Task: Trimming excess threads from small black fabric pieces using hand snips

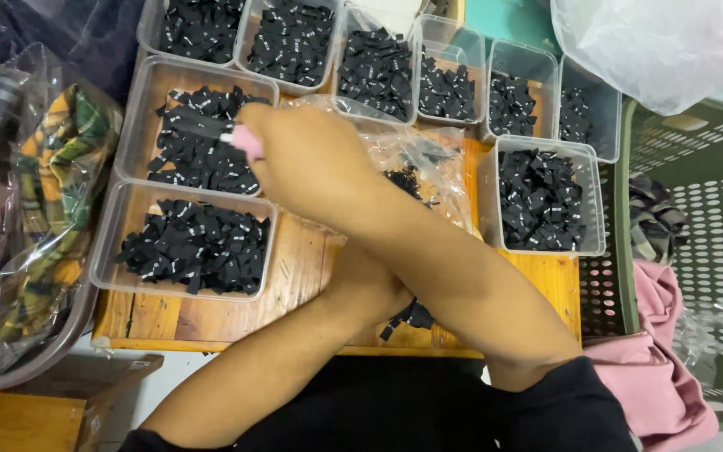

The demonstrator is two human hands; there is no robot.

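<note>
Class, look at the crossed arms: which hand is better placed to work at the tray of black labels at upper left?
Right. The right hand, holding a pink tool, is already over that tray. The left hand sits lower, under the right arm, on the board.

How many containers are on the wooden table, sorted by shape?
Large rectangular clear plastic tubs of black labels: 2
Smaller squarish clear plastic tubs of black labels: 7
Total: 9, on the wooden table

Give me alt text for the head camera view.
A person's right hand reaches across a wooden table holding a pink tool over clear tubs of small black labels; the left hand rests beneath the crossed forearm.
</note>
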